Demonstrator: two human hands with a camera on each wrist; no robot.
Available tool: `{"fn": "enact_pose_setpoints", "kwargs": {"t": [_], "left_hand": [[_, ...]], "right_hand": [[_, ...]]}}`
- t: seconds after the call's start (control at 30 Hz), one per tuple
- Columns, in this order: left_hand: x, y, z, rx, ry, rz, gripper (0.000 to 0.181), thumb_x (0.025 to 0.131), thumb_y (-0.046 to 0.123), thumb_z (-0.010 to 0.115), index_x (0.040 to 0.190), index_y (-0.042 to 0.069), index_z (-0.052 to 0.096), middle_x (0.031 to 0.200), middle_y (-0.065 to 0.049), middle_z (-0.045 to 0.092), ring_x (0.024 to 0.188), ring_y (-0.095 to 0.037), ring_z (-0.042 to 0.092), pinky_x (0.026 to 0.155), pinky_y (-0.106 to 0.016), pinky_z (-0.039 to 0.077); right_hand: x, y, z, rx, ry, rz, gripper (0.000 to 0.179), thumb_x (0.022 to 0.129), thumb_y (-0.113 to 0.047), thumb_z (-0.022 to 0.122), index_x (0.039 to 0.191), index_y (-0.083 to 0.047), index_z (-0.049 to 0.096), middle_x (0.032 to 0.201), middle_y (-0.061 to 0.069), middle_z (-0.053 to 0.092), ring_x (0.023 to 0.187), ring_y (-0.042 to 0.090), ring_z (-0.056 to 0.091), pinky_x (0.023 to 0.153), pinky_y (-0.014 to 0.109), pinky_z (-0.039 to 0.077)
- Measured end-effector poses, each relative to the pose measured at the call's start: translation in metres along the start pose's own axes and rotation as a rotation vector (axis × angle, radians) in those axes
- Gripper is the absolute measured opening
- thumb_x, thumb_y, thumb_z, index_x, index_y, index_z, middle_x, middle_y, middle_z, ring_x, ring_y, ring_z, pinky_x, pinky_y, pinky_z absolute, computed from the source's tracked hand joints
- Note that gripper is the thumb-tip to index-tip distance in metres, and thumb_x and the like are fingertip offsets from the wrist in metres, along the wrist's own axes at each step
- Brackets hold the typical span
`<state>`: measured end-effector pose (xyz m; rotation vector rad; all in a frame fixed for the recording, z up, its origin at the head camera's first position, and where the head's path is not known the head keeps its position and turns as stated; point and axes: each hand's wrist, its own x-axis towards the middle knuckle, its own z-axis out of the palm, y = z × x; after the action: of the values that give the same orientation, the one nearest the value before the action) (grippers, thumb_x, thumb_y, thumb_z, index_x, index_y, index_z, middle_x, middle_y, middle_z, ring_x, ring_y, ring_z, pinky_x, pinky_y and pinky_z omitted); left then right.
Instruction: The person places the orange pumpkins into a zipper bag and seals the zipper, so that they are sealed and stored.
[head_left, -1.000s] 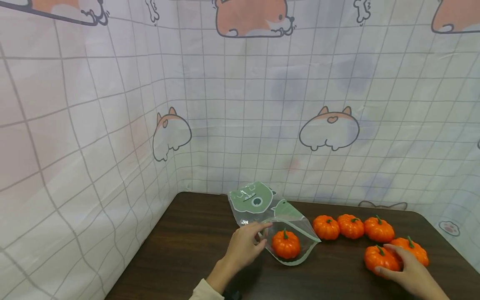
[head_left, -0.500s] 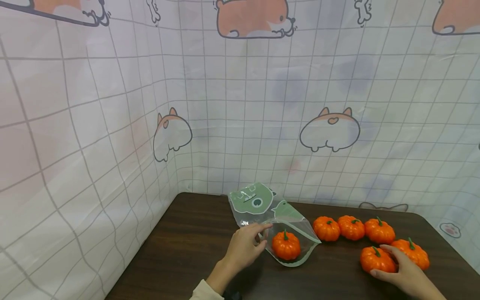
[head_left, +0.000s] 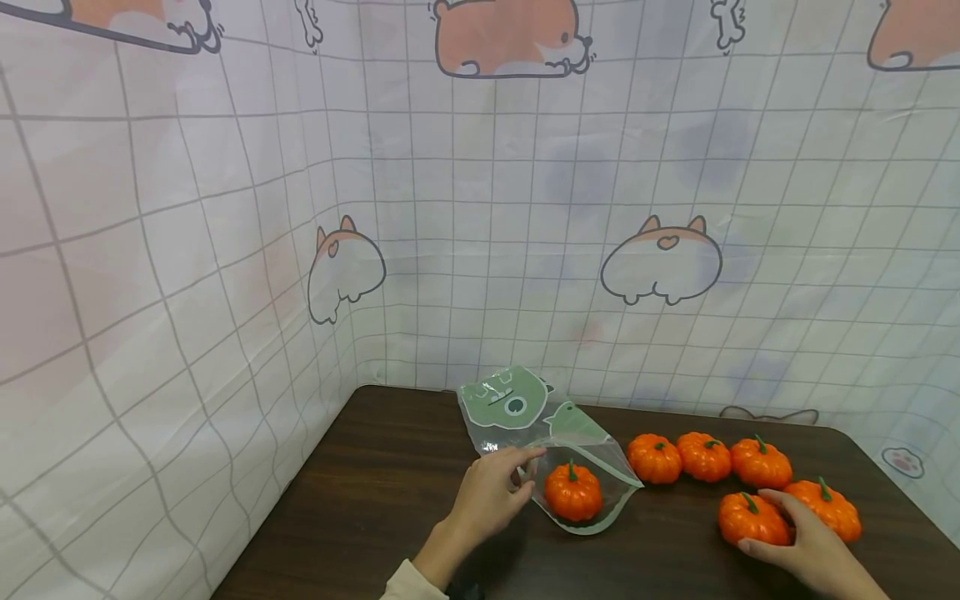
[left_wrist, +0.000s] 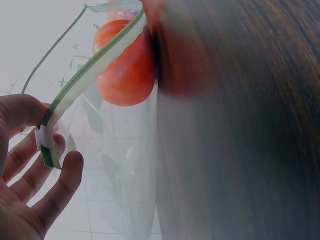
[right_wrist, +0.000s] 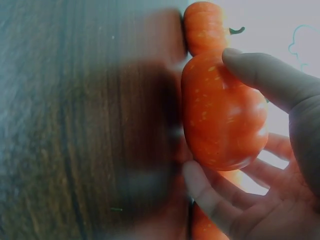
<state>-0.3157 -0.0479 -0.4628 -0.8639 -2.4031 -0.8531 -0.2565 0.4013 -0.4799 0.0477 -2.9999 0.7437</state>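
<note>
My left hand (head_left: pixel 491 497) holds the mouth of a clear zip bag (head_left: pixel 504 402) with a green cartoon print. In the left wrist view, thumb and fingers are around the green zip edge (left_wrist: pixel 82 70), by a white slider (left_wrist: pixel 44 138). One small orange pumpkin (head_left: pixel 573 492) sits just inside the open mouth. Over on the right, my right hand (head_left: pixel 813 546) grips another small pumpkin (head_left: pixel 748 523), thumb on one side and fingers on the other. The right wrist view shows that pumpkin (right_wrist: pixel 222 112) from the side, low at the tabletop.
Behind the right hand stands a pumpkin (head_left: pixel 828 510). Further back, a row of pumpkins (head_left: pixel 703 457) runs along the dark wooden table (head_left: pixel 360 483), right of the bag. A white grid-patterned curtain (head_left: pixel 480 317) closes off the back and left side.
My right hand has shifted slightly left with its pumpkin, drawing it away from the one behind. The left hand and the bag have stayed in place.
</note>
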Motion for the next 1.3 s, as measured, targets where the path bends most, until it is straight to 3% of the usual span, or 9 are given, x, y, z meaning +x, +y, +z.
{"fn": "enact_pose_setpoints", "kwargs": {"t": [0.8, 1.3], "left_hand": [[0.000, 0.001, -0.001, -0.003, 0.005, 0.005, 0.045, 0.085, 0.009, 0.077, 0.127, 0.022, 0.073, 0.088, 0.008, 0.071, 0.072, -0.006, 0.061, 0.064, -0.015, 0.044], [0.000, 0.001, -0.001, 0.007, 0.019, 0.016, 0.044, 0.084, 0.009, 0.078, 0.126, 0.022, 0.073, 0.085, 0.009, 0.068, 0.072, -0.007, 0.062, 0.065, -0.015, 0.044]], "right_hand": [[-0.004, -0.022, -0.002, 0.073, 0.053, -0.079, 0.087, 0.089, -0.043, 0.077, 0.148, 0.007, 0.038, 0.145, 0.041, 0.041, 0.121, 0.062, 0.050, 0.086, 0.066, 0.050], [-0.011, -0.049, -0.001, 0.121, 0.075, -0.122, 0.083, 0.087, -0.040, 0.080, 0.148, 0.000, 0.040, 0.145, 0.036, 0.045, 0.114, 0.050, 0.061, 0.083, 0.057, 0.054]]}}
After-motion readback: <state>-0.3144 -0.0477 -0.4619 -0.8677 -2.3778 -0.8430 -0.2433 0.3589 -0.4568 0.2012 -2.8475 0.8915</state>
